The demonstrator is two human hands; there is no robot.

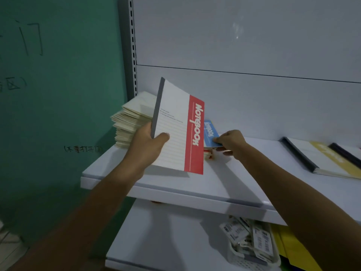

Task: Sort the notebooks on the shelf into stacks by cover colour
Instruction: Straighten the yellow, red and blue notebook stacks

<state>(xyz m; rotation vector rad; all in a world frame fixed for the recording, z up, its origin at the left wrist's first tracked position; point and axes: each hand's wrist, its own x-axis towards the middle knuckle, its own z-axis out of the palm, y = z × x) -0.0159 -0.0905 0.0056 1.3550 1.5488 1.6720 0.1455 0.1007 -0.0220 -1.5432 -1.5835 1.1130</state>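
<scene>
Two bare forearms reach fwd from bottom of view. L hand is raised, fingers curled behind the red notebook, thumb pressed on its front near the spine, holding it tilted upright. R hand sits lower, knuckles up, fingertips pinching edge of the blue notebook.

1. We are logging the left hand: bare, with the thumb and knuckles showing.
2. We are logging the left forearm: bare from the wrist to the picture's edge, and blurring toward that edge.
3. We are logging the right hand: bare, with the knuckles showing.
4. We are logging the right forearm: bare from the wrist to the picture's edge.
</scene>
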